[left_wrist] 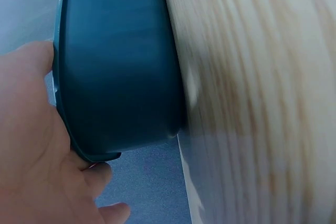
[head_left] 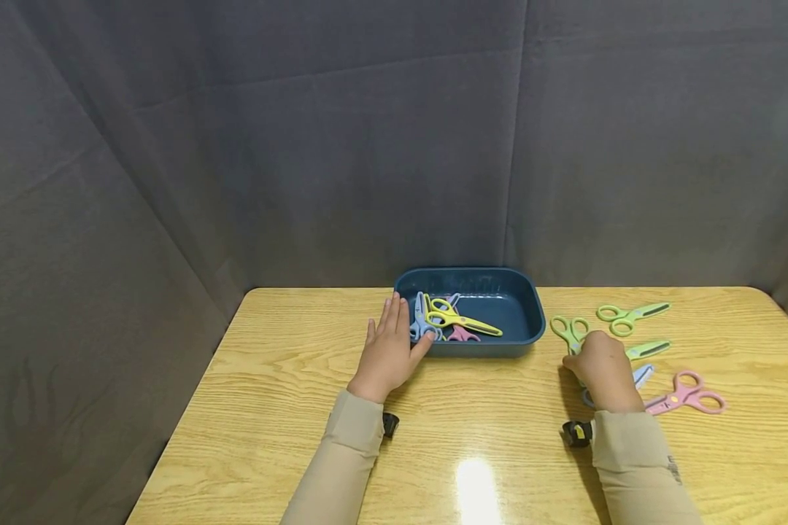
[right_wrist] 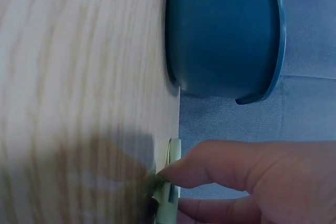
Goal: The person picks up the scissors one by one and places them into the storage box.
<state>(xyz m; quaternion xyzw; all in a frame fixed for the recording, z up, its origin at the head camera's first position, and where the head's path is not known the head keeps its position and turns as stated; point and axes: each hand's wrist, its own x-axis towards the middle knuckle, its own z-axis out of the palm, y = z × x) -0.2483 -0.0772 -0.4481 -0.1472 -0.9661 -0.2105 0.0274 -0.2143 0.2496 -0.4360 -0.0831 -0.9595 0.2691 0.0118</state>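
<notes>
A dark blue plastic bin (head_left: 528, 348) holds several scissors, among them blue scissors (head_left: 419, 310) and yellow scissors (head_left: 473, 324). My left hand (head_left: 386, 351) rests on the bin's left front corner, fingers straight along the left rim and thumb over the front rim. In the left wrist view, that hand (left_wrist: 42, 145) lies against the rim. To the right of the bin, my right hand (head_left: 603, 368) pinches green scissors (head_left: 570, 332), covering their lower part. The right wrist view has the thumb (right_wrist: 194, 169) against the green plastic (right_wrist: 169, 203), close over the table.
Around the right hand lie more green scissors (head_left: 633, 316), a green blade (head_left: 650, 350), a blue blade (head_left: 643, 375) and pink scissors (head_left: 686, 394). The wooden table (head_left: 269, 437) ends at a grey cloth (head_left: 368, 168) behind the bin.
</notes>
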